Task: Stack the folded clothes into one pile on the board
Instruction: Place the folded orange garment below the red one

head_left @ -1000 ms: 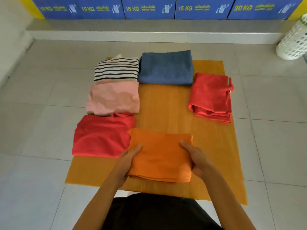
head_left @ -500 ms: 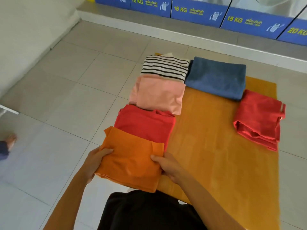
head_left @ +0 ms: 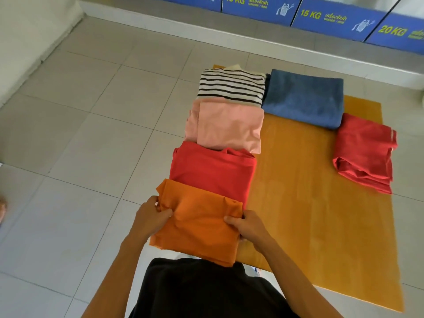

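Note:
A folded orange cloth point(head_left: 197, 223) is held at the near left edge of the yellow board point(head_left: 298, 203). My left hand point(head_left: 149, 216) grips its left side and my right hand point(head_left: 246, 228) grips its right side, thumbs on top. Its far edge overlaps a folded red garment point(head_left: 211, 171). Beyond that lie a folded pink garment point(head_left: 227, 127) and a black-and-white striped top point(head_left: 231, 88), in a row along the board's left side. A folded blue cloth point(head_left: 302, 99) lies at the far end, and another red garment point(head_left: 364, 152) sits on the right edge.
Grey floor tiles point(head_left: 91, 134) surround the board. Blue panels marked 15 KG and 20 KG point(head_left: 321, 17) run along the far wall above a grey ledge. Someone's foot point(head_left: 2, 210) shows at the left edge. My black shirt point(head_left: 202, 290) fills the bottom.
The orange cloth has moved left from the board's near middle to its left edge, against the red garment. My view has swung left, and both hands now bunch the cloth tighter.

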Motion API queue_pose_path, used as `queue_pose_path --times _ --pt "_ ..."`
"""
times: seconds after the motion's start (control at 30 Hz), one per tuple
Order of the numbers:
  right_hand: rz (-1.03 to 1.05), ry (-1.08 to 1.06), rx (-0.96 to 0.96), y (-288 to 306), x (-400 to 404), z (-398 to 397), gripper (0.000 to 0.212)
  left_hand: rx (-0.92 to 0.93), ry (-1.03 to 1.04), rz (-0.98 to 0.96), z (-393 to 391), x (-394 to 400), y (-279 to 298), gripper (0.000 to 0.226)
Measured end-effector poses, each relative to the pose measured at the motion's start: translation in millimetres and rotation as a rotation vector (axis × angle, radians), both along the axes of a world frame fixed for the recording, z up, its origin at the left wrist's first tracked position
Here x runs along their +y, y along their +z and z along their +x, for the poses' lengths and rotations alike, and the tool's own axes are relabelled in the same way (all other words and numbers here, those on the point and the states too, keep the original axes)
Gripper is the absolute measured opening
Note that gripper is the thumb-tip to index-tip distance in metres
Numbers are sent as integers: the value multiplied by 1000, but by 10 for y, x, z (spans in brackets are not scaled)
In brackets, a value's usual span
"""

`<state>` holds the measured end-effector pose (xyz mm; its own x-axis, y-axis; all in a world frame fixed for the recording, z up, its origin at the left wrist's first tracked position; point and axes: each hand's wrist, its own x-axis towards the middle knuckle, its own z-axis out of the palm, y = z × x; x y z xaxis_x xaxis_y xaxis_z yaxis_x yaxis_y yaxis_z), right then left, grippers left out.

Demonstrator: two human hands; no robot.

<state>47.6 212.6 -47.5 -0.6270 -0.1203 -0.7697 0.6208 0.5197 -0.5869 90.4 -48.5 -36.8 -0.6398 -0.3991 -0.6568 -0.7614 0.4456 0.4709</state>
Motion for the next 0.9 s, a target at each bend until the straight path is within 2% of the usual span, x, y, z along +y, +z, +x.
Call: queue_pose_path --times 0.13,0.27,0.37,0.47,0.6,0.9 --pt "1 -9 -2 46 -28 27 12 134 48 -117 -135 -26 68 67" --pt "-9 -135 64 125 58 76 12 370 -45 -241 -407 214 272 47" --pt "-14 -254 125 221 222 84 14 532 -191 -191 -608 523 349 32" --pt "-45 -335 158 296 388 8 14 609 -348 -68 -791 843 367 21" --pt "-89 -413 172 362 556 -124 18 625 -427 58 -984 1285 413 20" --pt "-135 -571 188 428 1180 -226 16 442 -529 261 -1432 2195 410 22"
